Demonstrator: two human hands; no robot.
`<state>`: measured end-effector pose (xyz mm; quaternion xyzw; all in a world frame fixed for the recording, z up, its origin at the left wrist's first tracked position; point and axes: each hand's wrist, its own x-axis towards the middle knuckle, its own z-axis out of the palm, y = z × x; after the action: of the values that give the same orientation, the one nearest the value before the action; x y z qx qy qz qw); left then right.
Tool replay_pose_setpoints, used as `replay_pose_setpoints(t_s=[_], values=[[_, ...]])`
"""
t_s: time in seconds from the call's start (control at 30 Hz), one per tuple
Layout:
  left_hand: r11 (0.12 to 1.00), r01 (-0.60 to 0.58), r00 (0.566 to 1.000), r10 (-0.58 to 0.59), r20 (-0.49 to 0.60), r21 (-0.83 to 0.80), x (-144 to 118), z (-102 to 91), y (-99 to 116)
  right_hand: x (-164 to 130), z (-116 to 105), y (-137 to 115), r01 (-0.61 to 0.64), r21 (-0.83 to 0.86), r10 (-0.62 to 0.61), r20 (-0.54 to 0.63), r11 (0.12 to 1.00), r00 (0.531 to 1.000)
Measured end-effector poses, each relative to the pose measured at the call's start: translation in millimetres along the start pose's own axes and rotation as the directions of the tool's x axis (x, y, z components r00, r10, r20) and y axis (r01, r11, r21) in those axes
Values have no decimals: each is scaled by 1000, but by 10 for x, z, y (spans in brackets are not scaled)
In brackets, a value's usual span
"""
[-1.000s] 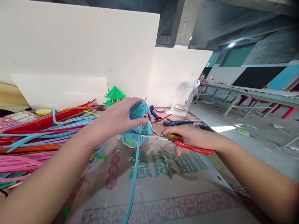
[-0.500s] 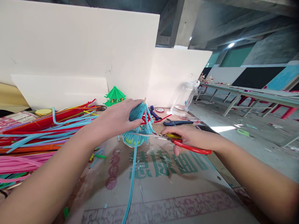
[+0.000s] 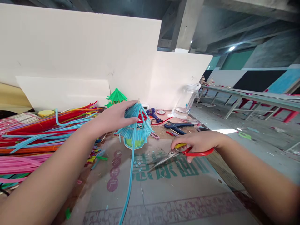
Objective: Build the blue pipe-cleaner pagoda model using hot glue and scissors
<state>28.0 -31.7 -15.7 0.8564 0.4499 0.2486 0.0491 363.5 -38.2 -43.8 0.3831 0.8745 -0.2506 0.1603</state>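
Note:
My left hand (image 3: 118, 115) is closed round the peak of a small blue pavilion model (image 3: 145, 129) built of pipe cleaners; its palm side is hidden. From the model's roof, a long blue pipe cleaner (image 3: 131, 175) runs down over the printed board toward me. My right hand (image 3: 197, 142) grips scissors (image 3: 165, 159) with red and yellow handles. Their blades are a little apart and point down-left above the board, away from the model. Tiny blue clippings (image 3: 138, 165) lie on the board in front of the model's green base.
Bundles of coloured pipe cleaners (image 3: 30, 137) cover the left side. Behind are a green pavilion model (image 3: 116, 96), a glue gun (image 3: 153, 115), dark-handled pliers (image 3: 179, 125) and a clear jug (image 3: 185, 100). White panels (image 3: 77, 53) stand at the back.
The scissors have drawn away from the model's roof edge, down and to the right, and their blades have parted. My left hand has turned the model slightly, shifting it left.

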Motion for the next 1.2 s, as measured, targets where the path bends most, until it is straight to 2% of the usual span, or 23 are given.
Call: replay_pose_setpoints(t_s=[0.07, 0.2, 0.3, 0.37, 0.43, 0.47, 0.5, 0.57, 0.67, 0.8, 0.9, 1.1, 1.2], values=[[999, 30, 1000, -30, 8, -38, 8, -9, -51, 59, 43, 12, -14, -9, 14, -23, 1000, 1000], [996, 45, 999, -43, 22, -74, 13, -15, -113, 129, 124, -64, -49, -106, 29, -181, 993, 983], [996, 37, 999, -34, 32, -86, 8, -22, -142, 156, 175, -184, -118, -224, 28, -368, 967, 929], [994, 34, 998, -29, 49, -102, 0, -37, -166, 190, 198, -311, -90, -265, -68, -533, 960, 843], [993, 20, 997, -11, 81, -117, -14, -59, -192, 251, 201, -481, -10, -271, -190, -701, 962, 688], [992, 8, 995, 4, 98, -122, -21, -70, -204, 293, 194, -574, 28, -276, -239, -771, 961, 590], [992, -4, 993, 19, 115, -125, -28, -79, -215, 344, 180, -668, 50, -293, -278, -821, 955, 499], [992, -15, 990, 32, 138, -124, -38, -92, -229, 468, 134, -832, 56, -381, -369, -832, 923, 414], [995, 0, 989, 15, 146, -102, -43, -95, -233, 670, 54, -974, 27, -478, -449, -802, 878, 393], [996, -2, 988, 16, 154, -90, -43, -87, -227, 853, 24, -1000, -26, -459, -420, -832, 888, 362], [997, -2, 988, 15, 157, -83, -48, -89, -210, 897, 53, -981, -54, -444, -399, -847, 895, 351], [999, -2, 987, 8, 163, -36, -43, -99, -143, 913, 92, -979, -26, -452, -426, -857, 891, 290], [999, -13, 988, 18, 155, -37, -45, -93, -134, 924, 99, -996, -41, -470, -442, -853, 882, 277]])
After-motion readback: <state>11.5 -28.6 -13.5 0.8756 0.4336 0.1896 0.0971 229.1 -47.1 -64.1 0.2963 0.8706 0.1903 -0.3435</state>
